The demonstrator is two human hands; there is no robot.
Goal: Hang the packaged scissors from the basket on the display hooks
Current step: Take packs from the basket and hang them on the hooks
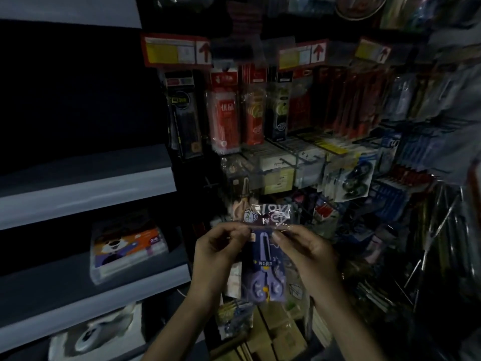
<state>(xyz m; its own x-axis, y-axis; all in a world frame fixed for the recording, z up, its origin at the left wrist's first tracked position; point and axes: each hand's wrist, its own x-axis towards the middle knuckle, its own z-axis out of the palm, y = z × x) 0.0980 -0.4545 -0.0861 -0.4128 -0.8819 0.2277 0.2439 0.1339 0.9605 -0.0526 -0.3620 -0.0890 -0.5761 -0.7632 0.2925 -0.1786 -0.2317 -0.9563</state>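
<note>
Here left hand (218, 252) and right hand (305, 252) pinch purple scissors pack (265, 259) upright before hooks.

**Dim aisle in a stationery shop**

A shop's stationery section, seen in low light. Red-and-yellow price labels (175, 49) marked with arrows run across the upper middle of the frame, above rows of hanging pen packs (225, 110). At right, more blister-packed goods (356, 178) crowd a rack, and wire display hooks (413, 272) jut out at lower right. Grey shelves (86, 183) at left carry a boxed set (127, 246). Cardboard cartons (273, 334) sit at bottom centre.
</note>
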